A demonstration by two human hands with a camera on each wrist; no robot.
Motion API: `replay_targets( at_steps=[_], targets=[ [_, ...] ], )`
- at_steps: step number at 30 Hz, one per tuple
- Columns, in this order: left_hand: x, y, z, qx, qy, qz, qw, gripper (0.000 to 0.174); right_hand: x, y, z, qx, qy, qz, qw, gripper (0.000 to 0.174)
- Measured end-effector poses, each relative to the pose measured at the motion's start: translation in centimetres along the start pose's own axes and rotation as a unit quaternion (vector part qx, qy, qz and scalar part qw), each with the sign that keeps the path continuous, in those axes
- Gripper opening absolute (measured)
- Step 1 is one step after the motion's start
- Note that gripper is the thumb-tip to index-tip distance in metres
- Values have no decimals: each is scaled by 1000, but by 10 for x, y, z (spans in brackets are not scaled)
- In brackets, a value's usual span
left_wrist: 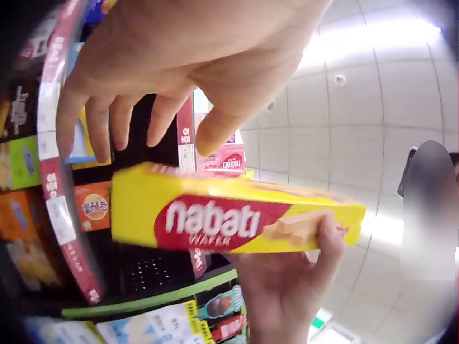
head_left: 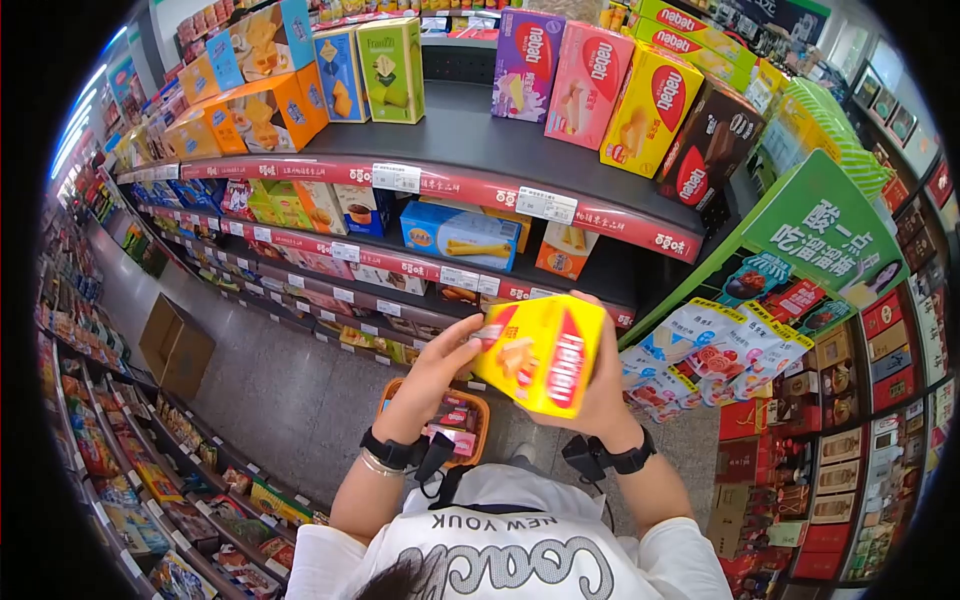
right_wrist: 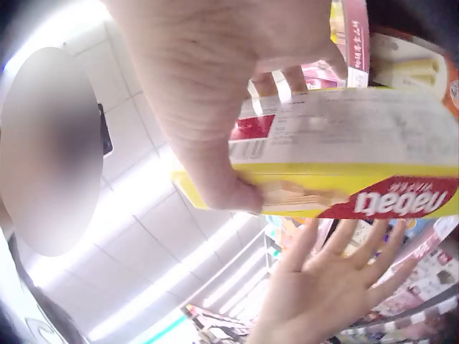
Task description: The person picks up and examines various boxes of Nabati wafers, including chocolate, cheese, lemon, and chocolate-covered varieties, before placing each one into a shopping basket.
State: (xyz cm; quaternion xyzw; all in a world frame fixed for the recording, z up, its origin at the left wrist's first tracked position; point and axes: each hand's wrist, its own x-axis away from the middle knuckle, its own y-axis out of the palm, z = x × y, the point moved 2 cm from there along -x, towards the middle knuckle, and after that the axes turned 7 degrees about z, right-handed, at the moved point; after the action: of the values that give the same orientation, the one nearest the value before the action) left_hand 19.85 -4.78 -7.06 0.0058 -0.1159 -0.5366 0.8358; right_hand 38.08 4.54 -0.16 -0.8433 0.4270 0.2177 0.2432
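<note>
A yellow Nabati wafer box [head_left: 540,355] is in front of my chest, above the shopping basket. My right hand [head_left: 608,395] grips it, with the thumb along one narrow side in the right wrist view and the fingers partly hidden behind the box. My left hand [head_left: 436,372] is at the other end, its fingertips overlapping the box in the head view. In the right wrist view this left hand [right_wrist: 333,287] has its fingers spread and holds nothing. The box's pale printed back [right_wrist: 337,129] faces the right wrist camera.
On the top shelf [head_left: 465,150] stand purple, pink, yellow and brown Nabati boxes, with a yellow box [head_left: 650,108] among them. An orange basket [head_left: 482,425] holding packages is on the floor. A green display stand [head_left: 790,225] is at the right, and a cardboard box [head_left: 175,350] at the left.
</note>
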Motion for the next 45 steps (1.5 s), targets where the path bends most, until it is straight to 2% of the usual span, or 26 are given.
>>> replay_targets(
  at_steps=[1,3,4,5,6,8,9,13,16,17,21,27,30,33,36,37,40,41,44,45],
  targets=[
    [1,-2,2,-3,17,-20,1000,54,-6,1,-8,69,-21,-6,997,101],
    [4,-1,6,185,-1,-81,979,54,-14,6,-10,182,-63,-27,981,92],
    [6,1,12,277,-10,-111,954,54,-14,9,-10,242,-88,-57,965,93],
    [9,4,17,291,-52,-101,950,56,-12,11,-8,301,-112,-87,943,94],
    [14,8,22,227,10,-98,969,55,-9,14,-5,358,-135,-116,916,95],
    [24,15,25,96,131,-90,983,56,-3,18,0,360,-136,-130,914,98],
    [22,15,19,52,119,-49,990,58,-1,20,-1,363,-133,-137,912,98],
    [19,4,14,100,82,19,991,52,4,16,-2,365,-88,-145,916,98],
    [18,-16,12,181,84,53,978,49,8,-4,2,438,-94,-113,887,101],
    [19,-24,13,181,100,65,976,49,9,-13,1,463,-64,-114,877,98],
    [25,-41,13,220,85,92,967,47,14,-37,6,404,-41,-97,909,91],
    [24,-48,12,201,84,99,971,53,13,-31,3,384,-40,-100,917,92],
    [31,-54,14,227,72,100,966,45,13,-23,7,374,-35,-110,920,93],
    [38,-64,9,207,63,123,969,43,12,-1,7,418,-31,-126,899,91],
    [46,-80,-10,206,43,141,967,41,20,37,17,446,-75,-131,882,87],
    [48,-85,-15,187,12,158,970,37,19,46,20,441,-93,-142,881,73],
    [51,-108,-32,235,-57,148,959,36,29,69,59,320,-110,-171,925,57],
    [51,-122,-47,219,-89,142,961,36,27,77,62,274,-87,-168,943,48],
    [58,-167,-102,235,-224,129,937,47,47,104,89,167,104,-188,962,48],
    [64,-172,-118,209,-210,169,940,58,49,117,91,116,168,-188,961,52]
  ],
)
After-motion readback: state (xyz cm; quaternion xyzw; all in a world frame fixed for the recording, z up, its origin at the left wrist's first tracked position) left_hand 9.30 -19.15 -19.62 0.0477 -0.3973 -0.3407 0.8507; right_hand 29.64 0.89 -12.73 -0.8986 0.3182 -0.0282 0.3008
